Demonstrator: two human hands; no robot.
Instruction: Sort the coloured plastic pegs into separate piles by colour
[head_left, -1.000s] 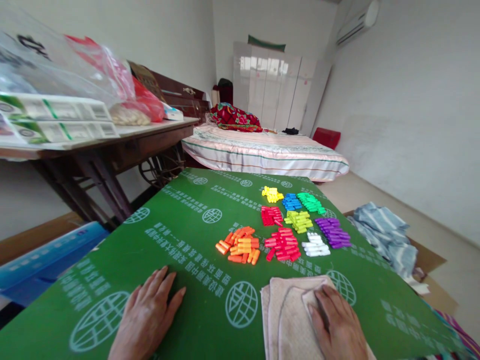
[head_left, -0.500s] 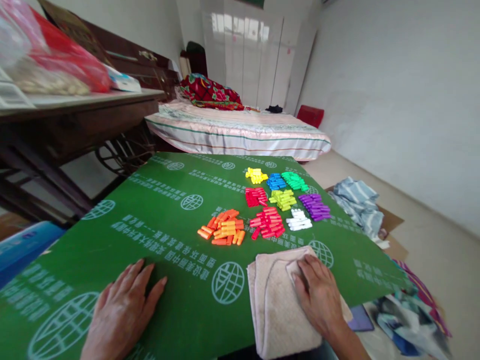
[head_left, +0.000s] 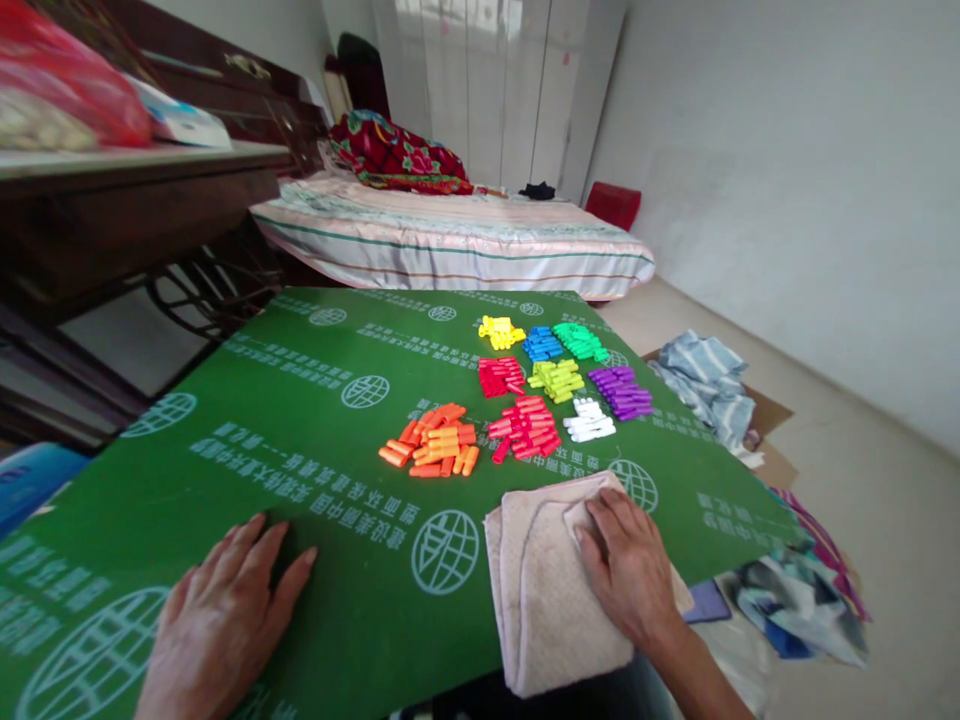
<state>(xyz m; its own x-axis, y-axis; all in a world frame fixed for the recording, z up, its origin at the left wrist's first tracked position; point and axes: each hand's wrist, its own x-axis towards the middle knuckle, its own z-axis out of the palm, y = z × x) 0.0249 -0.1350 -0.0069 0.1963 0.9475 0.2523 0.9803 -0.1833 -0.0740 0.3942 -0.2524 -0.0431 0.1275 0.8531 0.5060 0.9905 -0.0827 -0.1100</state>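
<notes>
My left hand [head_left: 217, 615] lies flat and open on the green printed board [head_left: 330, 450], fingers stretched forward, holding nothing. My right hand [head_left: 626, 565] rests palm down on a folded beige towel [head_left: 536, 590] at the board's near edge, fingers spread over the cloth. Beyond the towel lie sorted piles of small plastic pieces: orange [head_left: 433, 453], pink-red [head_left: 525, 428], white [head_left: 589, 420], red [head_left: 501, 376], lime [head_left: 556, 378], purple [head_left: 620, 390], yellow [head_left: 501, 331], blue [head_left: 541, 343] and green [head_left: 579, 341].
A dark wooden table [head_left: 127, 190] with bags stands at the left. A bed [head_left: 457, 240] with striped cover lies behind the board. Striped cloth on cardboard [head_left: 709, 385] and more fabric [head_left: 795, 590] sit on the floor at the right. A blue box [head_left: 26, 475] is at far left.
The view has tilted down and shifted, so the board and piles sit lower-left in frame. Both hands stay where they were, left flat on the board, right on the towel.
</notes>
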